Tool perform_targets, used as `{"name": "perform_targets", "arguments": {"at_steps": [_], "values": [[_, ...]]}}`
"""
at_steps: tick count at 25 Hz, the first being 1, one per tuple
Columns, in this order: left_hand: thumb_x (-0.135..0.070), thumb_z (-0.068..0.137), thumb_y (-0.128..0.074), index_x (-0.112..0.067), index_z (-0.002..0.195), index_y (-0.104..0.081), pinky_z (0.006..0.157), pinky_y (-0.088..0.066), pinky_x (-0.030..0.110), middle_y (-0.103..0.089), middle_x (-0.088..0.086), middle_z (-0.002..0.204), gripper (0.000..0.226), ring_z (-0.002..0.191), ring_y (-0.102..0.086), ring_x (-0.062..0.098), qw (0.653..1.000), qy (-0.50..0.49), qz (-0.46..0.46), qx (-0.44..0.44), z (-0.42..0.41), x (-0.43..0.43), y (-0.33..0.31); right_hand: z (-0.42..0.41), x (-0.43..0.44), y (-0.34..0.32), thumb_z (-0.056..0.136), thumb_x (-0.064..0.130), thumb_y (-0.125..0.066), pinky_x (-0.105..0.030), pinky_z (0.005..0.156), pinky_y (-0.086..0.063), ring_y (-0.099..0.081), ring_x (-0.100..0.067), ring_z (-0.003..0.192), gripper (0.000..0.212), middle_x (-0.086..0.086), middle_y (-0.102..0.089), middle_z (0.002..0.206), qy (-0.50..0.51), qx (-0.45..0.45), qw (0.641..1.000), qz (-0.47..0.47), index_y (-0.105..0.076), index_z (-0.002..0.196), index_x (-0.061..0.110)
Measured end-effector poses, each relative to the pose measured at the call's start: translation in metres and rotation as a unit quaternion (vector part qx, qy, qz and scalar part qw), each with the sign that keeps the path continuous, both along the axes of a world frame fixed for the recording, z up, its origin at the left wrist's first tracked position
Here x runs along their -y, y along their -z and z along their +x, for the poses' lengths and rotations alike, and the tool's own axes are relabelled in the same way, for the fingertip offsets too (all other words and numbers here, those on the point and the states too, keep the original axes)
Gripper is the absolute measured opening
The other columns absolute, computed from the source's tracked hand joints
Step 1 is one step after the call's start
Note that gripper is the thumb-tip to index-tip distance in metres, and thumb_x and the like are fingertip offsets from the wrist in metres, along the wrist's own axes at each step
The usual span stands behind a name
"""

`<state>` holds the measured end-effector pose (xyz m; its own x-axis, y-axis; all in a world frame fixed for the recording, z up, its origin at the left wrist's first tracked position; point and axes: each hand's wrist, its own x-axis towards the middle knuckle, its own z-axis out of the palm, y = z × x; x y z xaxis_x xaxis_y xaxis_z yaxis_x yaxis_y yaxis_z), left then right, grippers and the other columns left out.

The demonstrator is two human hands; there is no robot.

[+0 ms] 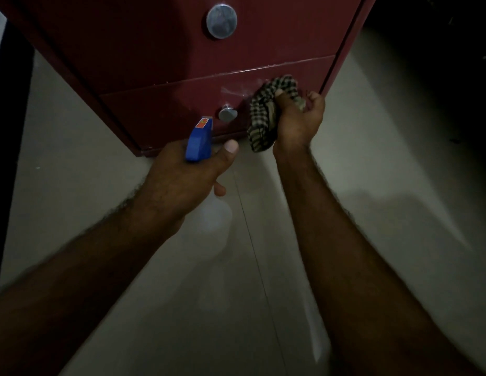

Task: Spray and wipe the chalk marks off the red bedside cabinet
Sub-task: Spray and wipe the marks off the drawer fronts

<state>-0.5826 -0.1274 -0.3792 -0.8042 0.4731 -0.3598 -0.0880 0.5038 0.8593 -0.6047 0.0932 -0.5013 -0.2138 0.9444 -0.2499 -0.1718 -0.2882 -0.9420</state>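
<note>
Dim light. Left hand [182, 180] gripping bottle [199, 141], body mostly hiding beneath it, nozzle [205, 122] pointing at cabinet's [155, 50] lower drawer [168, 109]. Right hand [299, 118] clutching cloth [265, 112] at drawer's right edge, beside faint smears [233, 90].

The cabinet [160, 50] runs off the top edge. The left hand [179, 180] hides much of the bottle [198, 142]; its sticker [203, 122] is too small to read.

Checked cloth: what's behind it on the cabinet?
The checked cloth, gripped by the right hand, covers part of the red lower drawer front. A whitish smear shows just left of it, above the knob. Marks directly behind the cloth cannot be seen.
</note>
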Motion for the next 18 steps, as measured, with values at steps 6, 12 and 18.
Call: {"name": "perform_targets", "arguments": {"at_steps": [6, 12, 18], "values": [[-0.053, 0.086, -0.066, -0.026, 0.093, -0.058, 0.068, -0.044, 0.026, -0.069, 0.003, 0.083, 0.029, 0.061, -0.069, 0.003, 1.000, -0.010, -0.006, 0.014, -0.004, 0.002, 0.005, -0.006, 0.010, 0.002, 0.078, 0.010, -0.087, -0.044, 0.088, -0.064, -0.074, -0.024, 0.098, 0.045, -0.004, -0.074, 0.109, 0.001, -0.006, 1.000, -0.016, -0.062, 0.114, 0.020], [-0.052, 0.085, -0.068, -0.027, 0.094, -0.060, 0.079, -0.057, 0.042, -0.071, 0.006, 0.084, 0.028, 0.068, -0.073, 0.015, 1.000, -0.020, 0.006, 0.021, -0.006, 0.000, 0.007, -0.003, 0.017, 0.012, 0.079, 0.008, -0.087, -0.044, 0.090, -0.063, -0.072, -0.023, 0.098, 0.047, -0.002, -0.072, 0.110, 0.012, 0.034, 0.999, -0.036, -0.061, 0.116, 0.021], [-0.053, 0.085, -0.068, -0.015, 0.100, -0.062, 0.074, -0.055, 0.036, -0.072, 0.010, 0.082, 0.042, 0.059, -0.070, 0.009, 1.000, -0.009, -0.001, 0.012, -0.003, -0.002, 0.008, -0.012, 0.016, -0.007, 0.075, 0.014, -0.088, -0.044, 0.087, -0.064, -0.073, -0.025, 0.100, 0.051, -0.008, -0.073, 0.115, 0.001, -0.002, 1.000, 0.003, -0.063, 0.120, 0.015]]}}
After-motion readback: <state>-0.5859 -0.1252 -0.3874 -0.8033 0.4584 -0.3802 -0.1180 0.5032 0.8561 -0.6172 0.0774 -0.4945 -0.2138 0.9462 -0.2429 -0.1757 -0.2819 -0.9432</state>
